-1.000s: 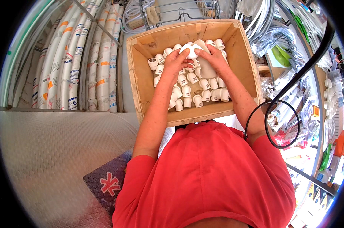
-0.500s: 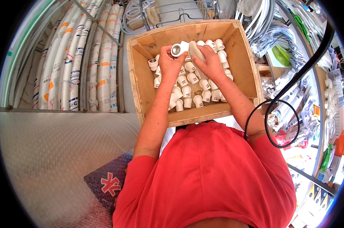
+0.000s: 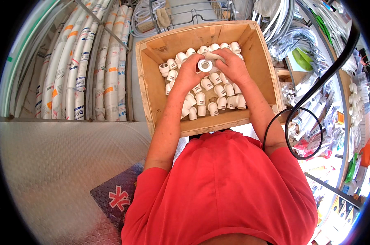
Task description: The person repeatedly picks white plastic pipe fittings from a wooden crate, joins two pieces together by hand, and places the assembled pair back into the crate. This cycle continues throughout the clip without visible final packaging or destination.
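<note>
Above the wooden box (image 3: pixel 145 87), my left hand (image 3: pixel 188 72) is closed round a white pipe elbow (image 3: pixel 205 65). A round opening of the elbow with a ring inside faces up toward me. My right hand (image 3: pixel 234 66) pinches a pale cloth (image 3: pixel 214 56) and presses it near the far side of the elbow. Below both hands, several more white elbows (image 3: pixel 207 84) stand in rows on the box floor. My hands and forearms hide part of these rows.
Long wrapped pipes (image 3: pixel 81 65) stand on the left behind a metal bar. A wire rack (image 3: pixel 195 16) lies beyond the box. Bagged parts fill shelves on the right. A black cable (image 3: pixel 315 90) loops beside my right arm. Bubble wrap (image 3: pixel 62 171) covers the surface at lower left.
The elbow in my left hand has moved right and a little down, and its opening has turned up toward me. My right hand has shifted slightly, with the cloth lying flatter.
</note>
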### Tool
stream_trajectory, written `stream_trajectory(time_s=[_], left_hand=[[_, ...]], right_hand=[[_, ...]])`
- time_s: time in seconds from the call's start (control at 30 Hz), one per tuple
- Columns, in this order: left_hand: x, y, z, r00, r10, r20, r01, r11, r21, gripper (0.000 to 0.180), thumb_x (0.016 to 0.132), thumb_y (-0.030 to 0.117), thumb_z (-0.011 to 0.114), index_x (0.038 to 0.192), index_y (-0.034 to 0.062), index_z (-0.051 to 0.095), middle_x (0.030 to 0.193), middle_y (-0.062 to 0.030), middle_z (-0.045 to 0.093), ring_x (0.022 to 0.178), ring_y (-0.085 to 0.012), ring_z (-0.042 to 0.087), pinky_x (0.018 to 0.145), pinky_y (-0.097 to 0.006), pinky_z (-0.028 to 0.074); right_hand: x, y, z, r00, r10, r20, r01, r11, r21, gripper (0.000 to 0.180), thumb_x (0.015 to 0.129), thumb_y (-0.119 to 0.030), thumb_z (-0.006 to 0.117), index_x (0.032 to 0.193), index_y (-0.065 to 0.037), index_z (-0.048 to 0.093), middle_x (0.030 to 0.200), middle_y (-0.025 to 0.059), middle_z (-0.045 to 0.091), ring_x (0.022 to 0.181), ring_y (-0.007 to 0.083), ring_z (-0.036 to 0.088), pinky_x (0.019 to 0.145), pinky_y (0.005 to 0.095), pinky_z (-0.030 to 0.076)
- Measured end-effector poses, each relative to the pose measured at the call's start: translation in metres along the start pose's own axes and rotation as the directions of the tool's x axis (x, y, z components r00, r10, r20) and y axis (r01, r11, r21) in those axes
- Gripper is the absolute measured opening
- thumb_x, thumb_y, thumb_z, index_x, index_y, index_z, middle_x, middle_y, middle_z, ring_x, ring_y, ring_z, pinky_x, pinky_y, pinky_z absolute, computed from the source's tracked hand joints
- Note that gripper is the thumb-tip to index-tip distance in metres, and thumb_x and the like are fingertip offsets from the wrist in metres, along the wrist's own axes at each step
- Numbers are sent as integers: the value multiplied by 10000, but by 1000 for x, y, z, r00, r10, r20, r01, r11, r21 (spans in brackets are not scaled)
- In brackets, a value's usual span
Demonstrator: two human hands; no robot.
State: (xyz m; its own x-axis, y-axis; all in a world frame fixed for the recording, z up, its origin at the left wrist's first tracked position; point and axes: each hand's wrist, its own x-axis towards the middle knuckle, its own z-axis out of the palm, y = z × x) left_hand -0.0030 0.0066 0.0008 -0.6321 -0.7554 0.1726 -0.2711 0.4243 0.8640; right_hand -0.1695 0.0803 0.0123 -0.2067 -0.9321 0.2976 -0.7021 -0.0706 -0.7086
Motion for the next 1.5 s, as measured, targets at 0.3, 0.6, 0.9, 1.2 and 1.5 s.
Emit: stream_trajectory(time_s=[0.3, 0.6, 0.9, 1.2, 1.5], left_hand=[[1, -8, -12, 963, -6, 270, 126, 894, -430, 466, 656, -2, 771, 1073, 53, 569, 973, -7, 600, 808, -112, 565, 750, -242, 487], [6, -5, -15, 983, -128, 130, 176, 477, -861, 387, 829, 105, 654, 1153, -29, 490, 1040, -123, 603, 883, -211, 631, 795, -355, 555], [13, -26, 2, 900, -341, -271, 103, 770, -629, 399, 720, 47, 756, 1023, -18, 505, 919, -120, 613, 808, -180, 625, 625, -285, 569], [4, -7, -5, 962, -112, -248, 114, 993, -7, 419, 643, 15, 780, 990, 14, 545, 874, -51, 624, 729, -101, 579, 661, -234, 493], [-1, -4, -13, 982, -57, 181, 92, 978, -189, 444, 668, 12, 769, 1055, 27, 552, 923, -27, 609, 811, -84, 568, 680, -233, 498]], right_hand=[[11, 26, -16, 855, 261, 449, -484, 712, 508, 382, 768, -169, 534, 1120, -38, 601, 964, 55, 622, 858, 134, 562, 786, 252, 453], [12, 12, -12, 872, 277, 403, -489, 506, 711, 372, 808, -205, 585, 1136, -29, 566, 981, 51, 618, 839, 110, 577, 729, 237, 473], [4, 0, 23, 996, 86, -19, -63, 844, 533, 296, 813, -172, 611, 1065, -20, 584, 971, 64, 616, 830, 163, 594, 742, 282, 477], [-3, -13, 9, 986, -153, -68, 150, 987, -53, 274, 777, -138, 597, 1050, -160, 600, 977, 51, 568, 853, 277, 592, 714, 353, 495], [7, 36, 4, 970, 109, 219, -188, 904, 384, 296, 777, -157, 569, 1052, -57, 618, 926, 62, 633, 796, 163, 596, 728, 274, 477]])
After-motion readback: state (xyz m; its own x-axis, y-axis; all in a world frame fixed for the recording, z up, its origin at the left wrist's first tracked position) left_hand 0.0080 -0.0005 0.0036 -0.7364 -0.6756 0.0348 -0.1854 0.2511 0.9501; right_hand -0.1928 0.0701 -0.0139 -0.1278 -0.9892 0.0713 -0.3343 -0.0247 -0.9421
